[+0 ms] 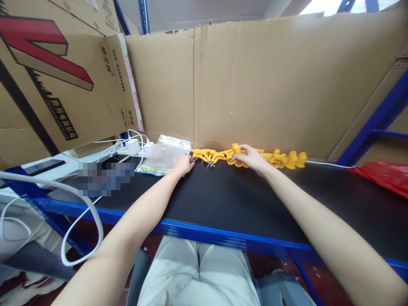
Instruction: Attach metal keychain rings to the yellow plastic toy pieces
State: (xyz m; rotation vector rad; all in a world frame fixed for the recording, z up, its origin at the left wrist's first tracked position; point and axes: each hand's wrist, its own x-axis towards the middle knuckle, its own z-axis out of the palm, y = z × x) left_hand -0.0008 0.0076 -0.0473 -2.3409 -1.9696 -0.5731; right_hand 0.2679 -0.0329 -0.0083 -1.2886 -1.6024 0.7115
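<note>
Both hands are stretched to the far edge of the black bench [223, 199], where a row of yellow plastic parts [255, 156] lies against the foot of the cardboard wall [255, 85]. The step in hand looks like sorting or picking from that row. The right hand [251, 158] rests on the row near its middle, its fingers [244, 148] curled over one yellow part; whether they truly pinch it or only touch it I cannot tell. The left hand [184, 163] sits at the row's left end, fingers bent and closed down on something small, seemingly one of the little metal springs [209, 163] lying just in front of the yellow parts. A next move would call for a firm pinch on one piece without dragging its neighbours. The yellow parts overlap, so an exact count is uncertain: roughly ten. One clear plastic bag [165, 155] lies left of the row, touching the cardboard wall.
</note>
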